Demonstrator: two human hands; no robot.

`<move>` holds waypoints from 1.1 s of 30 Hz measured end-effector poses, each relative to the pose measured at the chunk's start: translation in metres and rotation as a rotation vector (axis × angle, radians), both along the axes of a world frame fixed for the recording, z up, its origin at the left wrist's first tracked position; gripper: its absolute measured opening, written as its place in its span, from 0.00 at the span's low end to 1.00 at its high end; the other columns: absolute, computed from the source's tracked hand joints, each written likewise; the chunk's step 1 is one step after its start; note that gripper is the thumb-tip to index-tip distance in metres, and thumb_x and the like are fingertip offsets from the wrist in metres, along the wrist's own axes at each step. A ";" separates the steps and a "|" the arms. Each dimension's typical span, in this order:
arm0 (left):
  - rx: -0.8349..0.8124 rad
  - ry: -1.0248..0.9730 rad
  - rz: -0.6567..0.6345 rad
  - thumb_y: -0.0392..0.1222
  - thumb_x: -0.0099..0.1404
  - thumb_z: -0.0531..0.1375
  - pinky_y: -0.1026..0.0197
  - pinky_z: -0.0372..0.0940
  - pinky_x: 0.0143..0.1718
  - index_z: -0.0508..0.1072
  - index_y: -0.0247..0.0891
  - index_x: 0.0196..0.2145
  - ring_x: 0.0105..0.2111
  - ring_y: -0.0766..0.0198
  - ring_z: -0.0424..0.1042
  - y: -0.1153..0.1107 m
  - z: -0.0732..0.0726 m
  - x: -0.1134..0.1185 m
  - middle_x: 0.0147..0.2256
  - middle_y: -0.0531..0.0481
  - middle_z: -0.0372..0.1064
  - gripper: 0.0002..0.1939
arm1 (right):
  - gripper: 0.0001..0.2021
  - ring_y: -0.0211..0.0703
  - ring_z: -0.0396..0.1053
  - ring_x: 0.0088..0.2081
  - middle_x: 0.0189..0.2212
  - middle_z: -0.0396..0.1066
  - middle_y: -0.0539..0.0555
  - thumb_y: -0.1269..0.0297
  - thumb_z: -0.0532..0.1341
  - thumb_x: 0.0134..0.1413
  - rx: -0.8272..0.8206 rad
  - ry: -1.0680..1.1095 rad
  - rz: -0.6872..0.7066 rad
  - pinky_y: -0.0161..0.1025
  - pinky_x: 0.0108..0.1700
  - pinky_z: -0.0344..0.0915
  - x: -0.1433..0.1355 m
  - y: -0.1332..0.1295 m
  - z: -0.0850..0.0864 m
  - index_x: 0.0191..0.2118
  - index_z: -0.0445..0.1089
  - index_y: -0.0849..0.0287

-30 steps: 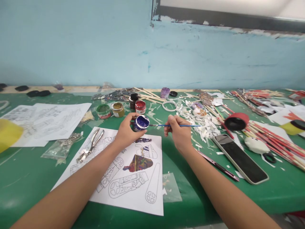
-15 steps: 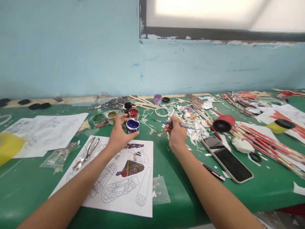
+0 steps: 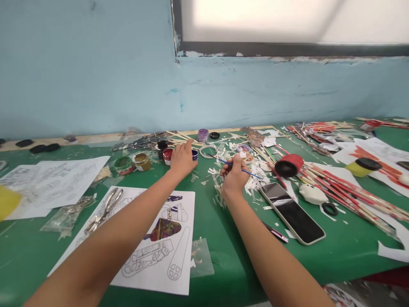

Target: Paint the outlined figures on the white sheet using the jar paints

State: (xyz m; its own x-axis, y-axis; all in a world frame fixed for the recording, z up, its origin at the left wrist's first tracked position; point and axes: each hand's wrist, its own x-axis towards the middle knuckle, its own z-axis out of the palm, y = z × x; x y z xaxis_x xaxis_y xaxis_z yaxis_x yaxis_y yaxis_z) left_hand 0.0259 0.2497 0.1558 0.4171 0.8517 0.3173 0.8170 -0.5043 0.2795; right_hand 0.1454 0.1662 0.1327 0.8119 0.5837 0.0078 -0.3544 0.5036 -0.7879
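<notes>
My left hand (image 3: pixel 182 160) is closed on a jar of blue paint (image 3: pixel 194 154), mostly hidden behind the fingers. Close to its left stands a jar of red paint (image 3: pixel 167 156), with a black jar (image 3: pixel 161 148) behind it. A thin blue paintbrush (image 3: pixel 234 165) is pinched in my right hand (image 3: pixel 235 179), its bristles pointing left. Below my left forearm lies a sheet of line drawings (image 3: pixel 150 273), one shape painted in dark mixed colours (image 3: pixel 165 229). Pliers (image 3: pixel 104 211) rest on that sheet.
Green (image 3: pixel 123 164) and mustard (image 3: pixel 142 162) paint jars stand left of the red one. White paper scraps (image 3: pixel 255 181), a phone (image 3: pixel 295 215), a cutter (image 3: pixel 276 233), a red jar (image 3: pixel 288 165) and painted sticks (image 3: pixel 351 192) lie on the right. A plastic bag (image 3: pixel 65 215) is at left.
My left hand has moved the blue paint jar back and to the right, beside the red one. My right hand still holds the paintbrush. The view has shifted slightly right.
</notes>
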 end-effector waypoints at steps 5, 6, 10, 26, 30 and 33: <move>0.143 -0.012 0.013 0.44 0.65 0.61 0.41 0.52 0.63 0.56 0.37 0.65 0.64 0.41 0.55 0.008 0.025 -0.010 0.64 0.37 0.56 0.34 | 0.21 0.28 0.56 0.12 0.11 0.60 0.40 0.45 0.65 0.46 0.001 -0.010 0.005 0.28 0.14 0.53 -0.001 0.000 0.000 0.21 0.62 0.57; 0.162 -0.044 0.046 0.43 0.66 0.59 0.41 0.54 0.63 0.57 0.37 0.64 0.62 0.43 0.57 0.015 0.032 -0.018 0.63 0.38 0.59 0.30 | 0.22 0.28 0.56 0.12 0.11 0.60 0.40 0.45 0.66 0.45 0.001 -0.015 0.009 0.28 0.14 0.53 -0.001 0.000 0.001 0.21 0.62 0.57; 0.077 -0.157 0.192 0.35 0.61 0.60 0.43 0.60 0.59 0.60 0.38 0.60 0.58 0.45 0.63 0.051 0.060 -0.066 0.58 0.41 0.66 0.29 | 0.24 0.28 0.56 0.12 0.11 0.60 0.40 0.41 0.67 0.42 -0.013 -0.031 0.016 0.29 0.13 0.53 -0.002 -0.001 0.002 0.20 0.62 0.57; -0.027 -0.014 0.200 0.52 0.66 0.62 0.44 0.64 0.54 0.70 0.39 0.43 0.50 0.47 0.70 0.006 0.049 -0.142 0.47 0.43 0.71 0.15 | 0.24 0.29 0.57 0.14 0.12 0.60 0.42 0.43 0.67 0.46 -0.004 -0.156 0.060 0.29 0.15 0.53 -0.011 -0.006 0.000 0.19 0.63 0.58; -0.128 -0.269 0.300 0.50 0.63 0.63 0.48 0.68 0.43 0.64 0.40 0.49 0.45 0.46 0.73 -0.021 0.020 -0.094 0.52 0.39 0.68 0.21 | 0.23 0.29 0.56 0.14 0.12 0.60 0.42 0.43 0.65 0.50 -0.019 -0.200 0.060 0.30 0.15 0.53 -0.010 -0.006 -0.003 0.20 0.63 0.57; -0.209 -0.366 0.356 0.49 0.61 0.65 0.46 0.68 0.45 0.58 0.41 0.56 0.51 0.43 0.72 -0.024 0.004 -0.073 0.58 0.34 0.64 0.30 | 0.23 0.29 0.56 0.13 0.12 0.60 0.42 0.44 0.65 0.49 -0.007 -0.197 0.055 0.30 0.15 0.53 -0.009 -0.007 -0.003 0.20 0.63 0.57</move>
